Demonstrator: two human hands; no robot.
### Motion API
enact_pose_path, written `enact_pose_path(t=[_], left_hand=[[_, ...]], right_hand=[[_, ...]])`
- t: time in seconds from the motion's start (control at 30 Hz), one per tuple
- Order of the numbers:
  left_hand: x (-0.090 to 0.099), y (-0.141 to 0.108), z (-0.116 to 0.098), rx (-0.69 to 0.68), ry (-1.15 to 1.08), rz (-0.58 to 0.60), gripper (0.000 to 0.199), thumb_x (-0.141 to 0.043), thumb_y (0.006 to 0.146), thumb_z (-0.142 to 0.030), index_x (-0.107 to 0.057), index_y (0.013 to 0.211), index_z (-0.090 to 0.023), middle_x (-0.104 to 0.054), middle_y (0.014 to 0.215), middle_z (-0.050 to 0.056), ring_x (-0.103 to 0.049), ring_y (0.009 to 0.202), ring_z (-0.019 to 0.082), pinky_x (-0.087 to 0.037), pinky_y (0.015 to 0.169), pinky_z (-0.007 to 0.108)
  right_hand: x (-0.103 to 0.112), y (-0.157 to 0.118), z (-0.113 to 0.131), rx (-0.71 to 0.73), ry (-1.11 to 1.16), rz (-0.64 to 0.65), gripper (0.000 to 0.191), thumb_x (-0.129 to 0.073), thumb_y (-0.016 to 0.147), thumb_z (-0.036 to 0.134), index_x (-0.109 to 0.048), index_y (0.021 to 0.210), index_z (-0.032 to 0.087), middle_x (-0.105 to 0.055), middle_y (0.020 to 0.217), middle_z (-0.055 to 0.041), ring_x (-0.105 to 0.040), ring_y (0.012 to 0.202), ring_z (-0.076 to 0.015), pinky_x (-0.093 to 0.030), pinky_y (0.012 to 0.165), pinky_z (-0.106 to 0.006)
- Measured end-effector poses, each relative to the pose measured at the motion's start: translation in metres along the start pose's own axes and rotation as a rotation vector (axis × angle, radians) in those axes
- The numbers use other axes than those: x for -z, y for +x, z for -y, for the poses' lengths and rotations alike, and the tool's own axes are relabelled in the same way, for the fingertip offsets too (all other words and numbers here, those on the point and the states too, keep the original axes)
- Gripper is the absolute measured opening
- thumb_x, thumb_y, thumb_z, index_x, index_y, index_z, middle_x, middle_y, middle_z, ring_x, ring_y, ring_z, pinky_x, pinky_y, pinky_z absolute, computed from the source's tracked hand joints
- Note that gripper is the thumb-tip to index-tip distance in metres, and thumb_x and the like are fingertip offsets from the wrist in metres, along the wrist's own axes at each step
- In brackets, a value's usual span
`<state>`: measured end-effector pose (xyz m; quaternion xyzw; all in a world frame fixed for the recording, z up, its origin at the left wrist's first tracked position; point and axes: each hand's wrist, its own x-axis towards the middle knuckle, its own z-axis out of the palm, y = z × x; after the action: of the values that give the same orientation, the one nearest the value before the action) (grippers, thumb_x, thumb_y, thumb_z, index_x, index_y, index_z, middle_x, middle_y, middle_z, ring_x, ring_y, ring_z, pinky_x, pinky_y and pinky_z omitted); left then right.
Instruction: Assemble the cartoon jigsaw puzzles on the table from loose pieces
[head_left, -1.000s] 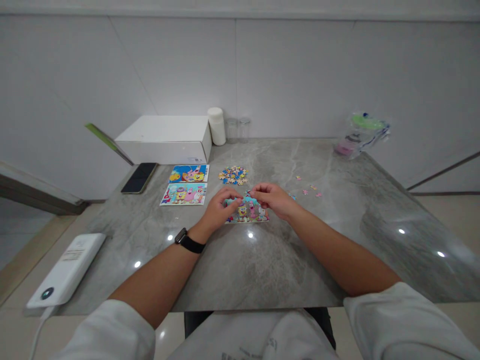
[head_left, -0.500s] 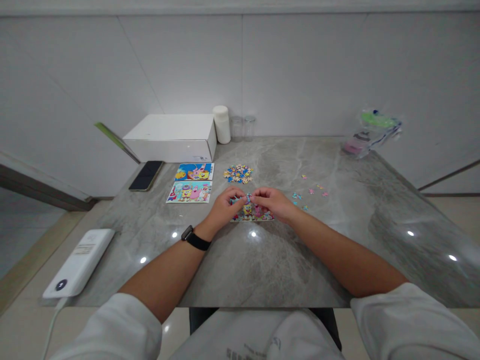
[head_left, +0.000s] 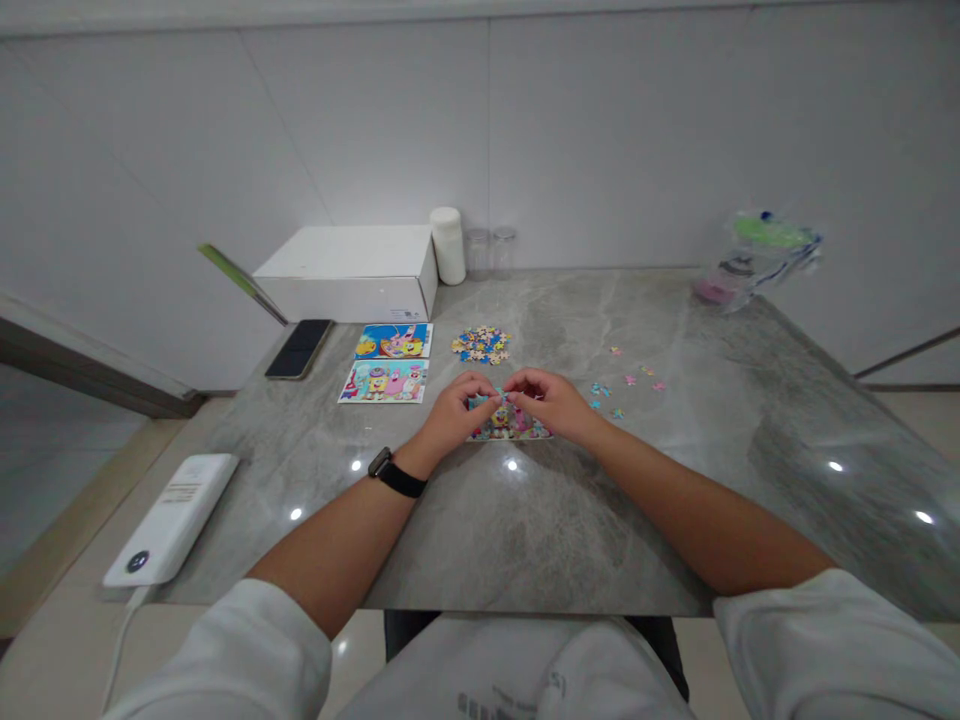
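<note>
A partly assembled jigsaw puzzle (head_left: 511, 430) with cartoon figures lies on the table in front of me, its upper part covered by my hands. Over its top edge, my left hand (head_left: 456, 418) and my right hand (head_left: 559, 406) meet with thumbs and forefingers pinched. A small light-blue puzzle piece (head_left: 503, 395) shows between the fingertips, largely hidden by them. Beyond the hands sits a heap of loose puzzle pieces (head_left: 481, 345). Several more pieces (head_left: 600, 389), blue and pink, are scattered to the right. Two printed picture cards (head_left: 384, 382) lie at the left.
A phone (head_left: 300, 349) and a white power bank (head_left: 174, 518) with a cable are on the left. Along the wall stand a white box (head_left: 349, 296), a white bottle (head_left: 448, 247) and two clear glasses (head_left: 503, 254). A plastic bag (head_left: 757, 262) rests at the far right corner.
The whole view has shifted slightly. Both hands stay pinched together at the puzzle's top edge, with only small finger movements.
</note>
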<state>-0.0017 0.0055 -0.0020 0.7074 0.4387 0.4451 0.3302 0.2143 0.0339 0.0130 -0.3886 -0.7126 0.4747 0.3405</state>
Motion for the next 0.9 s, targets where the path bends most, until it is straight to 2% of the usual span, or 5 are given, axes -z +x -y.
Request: enact_pose_path(t=[0.17, 0.37, 0.67, 0.9], left_hand=[[0.000, 0.000, 0.002, -0.027, 0.020, -0.006, 0.021, -0.067, 0.097, -0.038, -0.071, 0.088, -0.020, -0.065, 0.098, 0.004, -0.064, 0.095, 0.019, -0.051, 0.093, 0.034], [0.002, 0.000, -0.001, -0.019, 0.033, -0.039, 0.029, -0.054, 0.104, -0.039, -0.071, 0.090, -0.019, -0.065, 0.098, 0.005, -0.064, 0.096, 0.019, -0.050, 0.094, 0.034], [0.000, 0.000, 0.000, -0.043, 0.062, -0.039, 0.018, -0.067, 0.097, -0.035, -0.069, 0.087, -0.020, -0.065, 0.095, 0.004, -0.063, 0.094, 0.019, -0.051, 0.091, 0.034], [0.002, 0.000, 0.001, -0.036, 0.096, -0.021, 0.015, -0.070, 0.094, -0.032, -0.072, 0.086, -0.020, -0.066, 0.097, 0.005, -0.065, 0.095, 0.019, -0.052, 0.093, 0.035]], right_hand=[[-0.003, -0.002, -0.003, -0.051, 0.061, 0.048, 0.028, -0.073, 0.083, 0.039, -0.071, 0.104, 0.021, -0.069, 0.080, 0.0005, -0.061, 0.065, -0.0139, -0.050, 0.059, -0.025], [-0.003, 0.001, -0.010, -0.032, 0.118, -0.014, 0.026, -0.073, 0.083, 0.039, -0.071, 0.101, 0.021, -0.070, 0.082, 0.0007, -0.062, 0.069, -0.0139, -0.053, 0.064, -0.026], [-0.003, 0.001, -0.006, -0.026, 0.075, 0.017, 0.026, -0.073, 0.084, 0.040, -0.071, 0.100, 0.020, -0.070, 0.083, -0.0002, -0.061, 0.067, -0.0137, -0.049, 0.062, -0.026], [-0.003, -0.001, -0.002, -0.012, -0.076, 0.002, 0.021, -0.070, 0.085, 0.039, -0.073, 0.092, 0.019, -0.069, 0.075, 0.0004, -0.059, 0.067, -0.0138, -0.047, 0.066, -0.027]])
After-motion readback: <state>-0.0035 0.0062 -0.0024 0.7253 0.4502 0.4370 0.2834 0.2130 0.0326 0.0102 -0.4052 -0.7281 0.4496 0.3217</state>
